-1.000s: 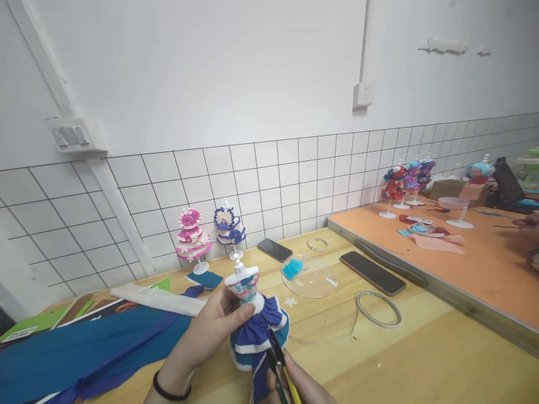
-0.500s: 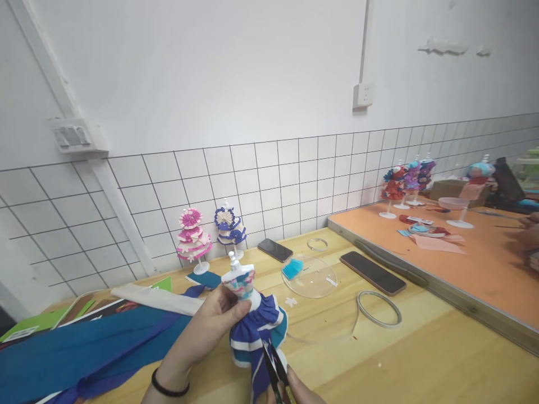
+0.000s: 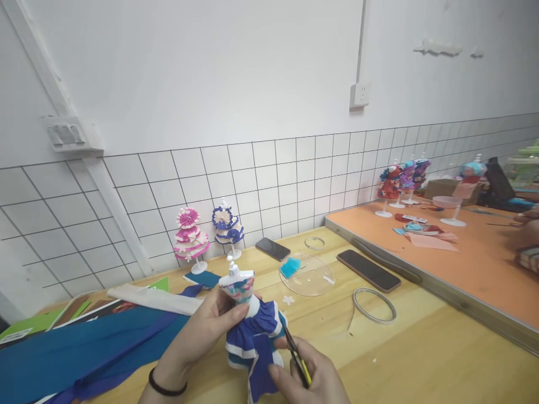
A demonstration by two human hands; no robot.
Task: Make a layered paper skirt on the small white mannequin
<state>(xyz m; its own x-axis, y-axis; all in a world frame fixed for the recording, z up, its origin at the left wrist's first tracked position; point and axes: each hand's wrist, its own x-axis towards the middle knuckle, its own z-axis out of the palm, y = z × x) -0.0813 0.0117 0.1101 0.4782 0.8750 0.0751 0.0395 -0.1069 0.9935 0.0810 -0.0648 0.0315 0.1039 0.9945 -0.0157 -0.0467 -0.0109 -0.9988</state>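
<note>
My left hand (image 3: 214,317) grips a small white dress form (image 3: 236,283) around its waist, holding it upright but slightly tilted. The form wears a patterned bodice and a layered skirt (image 3: 252,328) of blue and teal crepe-like paper with white edging. A blue strip (image 3: 263,367) hangs down the skirt's front. My right hand (image 3: 309,370) is closed around black scissors (image 3: 297,356) with a yellow part on the handle, blades pointing up beside the skirt. Its thumb and fingertips lie at the strip's right edge; whether they pinch it I cannot tell.
Teal and blue sheets (image 3: 96,348) lie at left. Pink (image 3: 191,238) and blue-white (image 3: 227,224) dressed forms stand by the wall. Two phones (image 3: 368,270), a clear disc (image 3: 314,289) and a wire coil (image 3: 374,306) lie ahead. A co-worker's hand (image 3: 528,224) is at the orange table (image 3: 484,269).
The scissors have moved from the front of the skirt to its right side, and more of my right hand now shows. The blue strip hangs more visibly. My left hand keeps its hold.
</note>
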